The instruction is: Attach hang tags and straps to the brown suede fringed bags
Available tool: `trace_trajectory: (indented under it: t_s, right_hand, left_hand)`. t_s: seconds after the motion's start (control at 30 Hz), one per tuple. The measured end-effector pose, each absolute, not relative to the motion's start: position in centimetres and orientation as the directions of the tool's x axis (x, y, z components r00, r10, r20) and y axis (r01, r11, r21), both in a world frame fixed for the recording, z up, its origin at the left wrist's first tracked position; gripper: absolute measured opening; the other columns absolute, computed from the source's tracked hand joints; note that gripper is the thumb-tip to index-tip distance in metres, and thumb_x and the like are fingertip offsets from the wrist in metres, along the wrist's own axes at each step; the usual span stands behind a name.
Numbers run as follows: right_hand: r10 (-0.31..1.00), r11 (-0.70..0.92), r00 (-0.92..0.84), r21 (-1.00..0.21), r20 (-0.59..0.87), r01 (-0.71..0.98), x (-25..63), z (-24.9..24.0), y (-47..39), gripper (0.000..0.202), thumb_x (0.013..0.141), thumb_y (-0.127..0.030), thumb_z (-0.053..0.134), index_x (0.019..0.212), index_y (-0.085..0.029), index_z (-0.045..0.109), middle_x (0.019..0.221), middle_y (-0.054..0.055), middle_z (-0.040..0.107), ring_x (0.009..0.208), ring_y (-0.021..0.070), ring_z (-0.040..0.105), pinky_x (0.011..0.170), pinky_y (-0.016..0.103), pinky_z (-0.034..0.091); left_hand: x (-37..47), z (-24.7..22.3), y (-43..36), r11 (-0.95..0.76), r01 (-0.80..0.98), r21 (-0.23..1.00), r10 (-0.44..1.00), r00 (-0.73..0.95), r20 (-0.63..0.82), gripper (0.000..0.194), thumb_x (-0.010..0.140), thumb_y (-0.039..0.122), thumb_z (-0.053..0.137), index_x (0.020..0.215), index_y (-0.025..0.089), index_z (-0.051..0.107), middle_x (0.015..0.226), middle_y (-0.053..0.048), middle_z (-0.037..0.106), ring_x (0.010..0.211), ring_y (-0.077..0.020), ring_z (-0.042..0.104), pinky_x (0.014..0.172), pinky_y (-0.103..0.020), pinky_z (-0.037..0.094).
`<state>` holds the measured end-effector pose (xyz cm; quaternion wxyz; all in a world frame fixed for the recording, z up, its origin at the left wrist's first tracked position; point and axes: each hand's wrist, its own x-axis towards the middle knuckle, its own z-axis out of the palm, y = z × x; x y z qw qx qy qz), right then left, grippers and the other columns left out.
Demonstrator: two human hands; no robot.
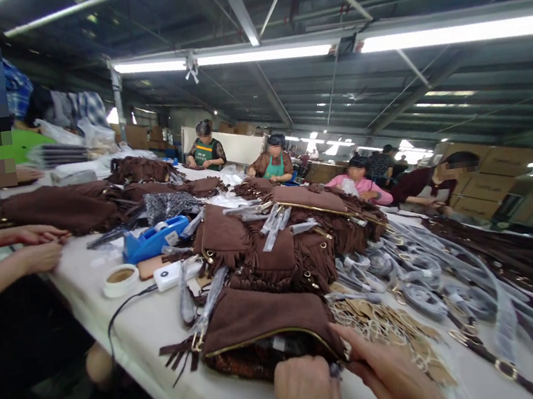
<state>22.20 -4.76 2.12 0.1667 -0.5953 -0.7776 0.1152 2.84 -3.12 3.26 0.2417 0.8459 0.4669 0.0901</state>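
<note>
While pinching the right corner of the dark brown suede-like bag (265, 309) with the right hand (388, 366), holding the curled left hand (306, 389) nearby at the gold-zippered mouth (269, 334), likely to spread it; cannot tell left grip. Resting bag on white-covered table (144, 350), just before brown fringed bags (273, 250), probably for easy reach.

Left hand (306, 391) (fingertips hidden)
</note>
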Motion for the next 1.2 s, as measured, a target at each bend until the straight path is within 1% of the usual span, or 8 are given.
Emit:
trace_trajectory:
  t_s: [0.13, 0.33, 0.53, 0.63, 0.77, 0.9, 1.03, 1.2]
  right_hand:
    - [0.976, 0.218, -0.195, -0.407, 0.098, 0.887, 23.1, 0.4, -5.1, 0.056, 0.088, -0.022, 0.043, 0.143, -0.02, 0.049, 0.077, 0.004, 0.072, 0.069, 0.0226, 0.068, 0.071, 0.031, 0.052]
    - [0.991, 0.137, -0.124, -0.433, 0.059, 0.891, 21.5, 3.1, -5.6, 0.055, 0.088, -0.025, 0.043, 0.143, -0.021, 0.048, 0.084, 0.004, 0.07, 0.079, 0.0226, 0.066, 0.078, 0.032, 0.049]
    - [0.996, 0.084, -0.09, -0.448, 0.007, 0.89, 21.1, 3.3, -5.6, 0.059, 0.085, -0.022, 0.042, 0.144, -0.018, 0.048, 0.082, 0.005, 0.069, 0.082, 0.0233, 0.065, 0.078, 0.033, 0.047]
    - [0.995, 0.097, -0.095, -0.44, 0.026, 0.893, 22.3, 2.2, -5.7, 0.058, 0.086, -0.022, 0.041, 0.144, -0.018, 0.048, 0.082, 0.004, 0.069, 0.083, 0.0229, 0.065, 0.079, 0.032, 0.047]
    - [0.999, 0.046, -0.039, -0.367, 0.027, 0.929, 25.1, 0.1, -5.7, 0.059, 0.087, -0.023, 0.039, 0.145, -0.015, 0.046, 0.087, 0.007, 0.07, 0.085, 0.0248, 0.065, 0.081, 0.034, 0.048]
    - [0.997, 0.028, -0.002, -0.321, 0.08, 0.947, 26.9, -2.1, -5.9, 0.06, 0.085, -0.024, 0.042, 0.144, -0.018, 0.048, 0.087, 0.007, 0.072, 0.084, 0.0263, 0.067, 0.079, 0.035, 0.049]
    - [0.986, 0.054, 0.005, -0.345, 0.168, 0.937, 26.1, -3.5, -5.8, 0.059, 0.082, -0.023, 0.044, 0.139, -0.021, 0.055, 0.074, 0.003, 0.072, 0.072, 0.0254, 0.068, 0.073, 0.033, 0.051]
    - [0.989, 0.149, -0.126, -0.425, 0.082, 0.893, 25.5, -3.8, -5.1, 0.06, 0.08, -0.022, 0.047, 0.139, -0.024, 0.055, 0.074, 0.003, 0.074, 0.069, 0.0247, 0.07, 0.069, 0.03, 0.053]
  left_hand:
    - [2.9, 4.4, -2.9, -0.453, 0.784, 0.425, 0.812, 0.56, -0.166, 0.024, 0.087, 0.018, 0.055, 0.103, 0.01, 0.072, 0.102, -0.02, 0.075, 0.1, -0.0353, 0.07, 0.086, -0.046, 0.055]
    - [2.2, 6.5, -2.6, -0.458, 0.783, 0.421, 0.844, 0.531, -0.071, 0.027, 0.091, 0.012, 0.047, 0.108, 0.017, 0.068, 0.106, -0.013, 0.076, 0.101, -0.0326, 0.07, 0.087, -0.046, 0.055]
    - [2.7, 7.9, -3.4, -0.621, 0.722, 0.304, 0.741, 0.668, -0.074, 0.026, 0.095, 0.012, 0.042, 0.106, 0.011, 0.066, 0.103, -0.017, 0.074, 0.098, -0.0339, 0.07, 0.085, -0.049, 0.055]
    - [2.4, 8.3, -3.0, -0.64, 0.728, 0.247, 0.742, 0.669, -0.05, 0.026, 0.094, 0.009, 0.042, 0.103, 0.012, 0.066, 0.102, -0.016, 0.074, 0.099, -0.0326, 0.07, 0.086, -0.048, 0.055]
    - [-1.4, 7.9, -1.6, -0.566, 0.805, 0.177, 0.811, 0.583, -0.055, 0.027, 0.092, 0.006, 0.043, 0.1, 0.016, 0.066, 0.099, -0.012, 0.075, 0.097, -0.0293, 0.071, 0.084, -0.043, 0.054]
    - [-8.1, 7.2, -1.0, -0.407, 0.906, 0.116, 0.908, 0.416, -0.058, 0.027, 0.094, 0.01, 0.04, 0.094, 0.02, 0.065, 0.091, -0.009, 0.076, 0.09, -0.0299, 0.073, 0.078, -0.042, 0.054]
    - [-13.1, 6.5, -2.5, -0.213, 0.974, 0.083, 0.972, 0.22, -0.082, 0.024, 0.097, 0.021, 0.04, 0.099, 0.022, 0.064, 0.091, -0.009, 0.076, 0.09, -0.0328, 0.073, 0.077, -0.043, 0.053]
    - [-15.5, 3.8, -3.8, -0.115, 0.981, 0.156, 0.989, 0.128, -0.075, 0.027, 0.098, 0.02, 0.036, 0.103, 0.025, 0.062, 0.093, -0.005, 0.076, 0.09, -0.0264, 0.073, 0.077, -0.036, 0.051]
